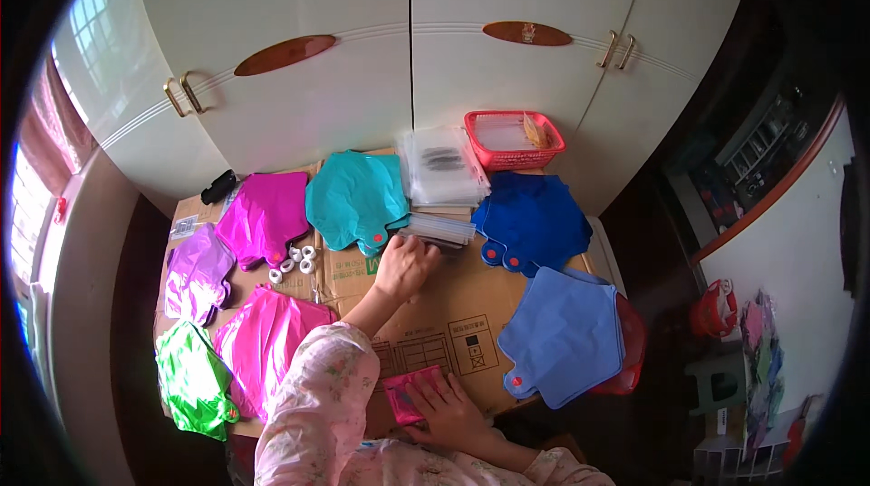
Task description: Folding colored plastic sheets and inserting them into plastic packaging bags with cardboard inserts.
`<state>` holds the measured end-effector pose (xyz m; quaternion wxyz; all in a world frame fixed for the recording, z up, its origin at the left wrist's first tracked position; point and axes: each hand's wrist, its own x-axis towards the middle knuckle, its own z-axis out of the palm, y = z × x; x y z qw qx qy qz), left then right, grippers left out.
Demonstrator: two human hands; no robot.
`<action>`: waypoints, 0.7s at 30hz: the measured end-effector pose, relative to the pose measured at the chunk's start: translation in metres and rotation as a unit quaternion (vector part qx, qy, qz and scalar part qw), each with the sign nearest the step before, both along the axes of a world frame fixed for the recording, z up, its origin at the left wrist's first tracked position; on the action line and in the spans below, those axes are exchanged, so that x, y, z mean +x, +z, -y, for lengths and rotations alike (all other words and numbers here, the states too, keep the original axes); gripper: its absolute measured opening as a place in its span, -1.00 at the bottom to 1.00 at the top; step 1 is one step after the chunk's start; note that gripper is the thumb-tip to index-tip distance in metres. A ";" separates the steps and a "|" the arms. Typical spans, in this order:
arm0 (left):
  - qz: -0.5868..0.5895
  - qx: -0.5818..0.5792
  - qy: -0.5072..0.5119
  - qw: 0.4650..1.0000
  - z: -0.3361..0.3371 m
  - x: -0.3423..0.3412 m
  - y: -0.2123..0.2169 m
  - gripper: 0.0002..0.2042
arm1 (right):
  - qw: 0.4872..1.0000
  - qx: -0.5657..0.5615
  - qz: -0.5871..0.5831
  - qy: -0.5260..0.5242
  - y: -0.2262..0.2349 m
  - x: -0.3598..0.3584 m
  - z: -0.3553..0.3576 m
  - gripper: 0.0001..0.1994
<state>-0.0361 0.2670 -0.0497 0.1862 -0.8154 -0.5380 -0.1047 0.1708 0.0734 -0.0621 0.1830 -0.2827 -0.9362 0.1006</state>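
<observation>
My left hand (408,266) reaches across the cardboard to a stack of narrow clear plastic sleeves (441,229). Its fingers are curled closed at the stack's near edge, and what they pinch is hidden. Close to the front edge, a folded pink foil piece (401,403) lies on the cardboard. My right hand (449,412) rests flat on it with fingers spread. Beyond the narrow sleeves is a pile of larger clear plastic bags (441,167).
Flat foil balloons, apparently star-shaped, ring the cardboard (453,341): teal (358,198), magenta (263,217), lilac (197,275), green (193,379), pink (272,341), dark blue (535,221), light blue (566,334). White ribbon rolls (294,261) and a red basket (515,158) are also there. White cabinets stand behind.
</observation>
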 end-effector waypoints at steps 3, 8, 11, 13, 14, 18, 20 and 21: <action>0.012 0.046 -0.032 0.998 0.017 -0.004 0.002 -0.88 | 1.000 -0.006 -0.001 0.004 0.001 -0.001 0.000 -0.24; -0.025 -0.031 -0.066 0.997 0.080 -0.008 0.019 -0.83 | 1.000 0.004 0.020 0.012 0.003 0.004 0.003 -0.24; -0.025 -0.090 -0.063 0.994 0.134 -0.015 0.032 -0.82 | 0.993 0.059 0.081 0.064 0.006 0.015 0.008 -0.33; -0.012 -0.081 -0.058 0.995 0.168 -0.021 0.036 -0.80 | 0.985 0.098 0.083 0.111 0.007 0.027 0.005 -0.42; -0.005 -0.077 -0.056 0.995 0.184 -0.024 0.038 -0.78 | 0.980 0.118 0.084 0.133 0.008 0.031 0.004 -0.46; 0.035 -0.055 -0.002 0.998 0.228 -0.030 0.032 -0.70 | 0.978 -0.198 0.014 0.056 0.061 0.030 -0.021 -0.79; 0.071 -0.046 0.075 0.994 0.247 -0.028 0.025 -0.69 | 0.938 -0.345 -0.024 -0.033 0.069 0.019 -0.052 -0.78; 0.117 -0.035 0.099 0.988 0.257 -0.027 0.022 -0.69 | 0.884 -0.445 -0.141 -0.011 0.076 0.002 -0.070 -0.71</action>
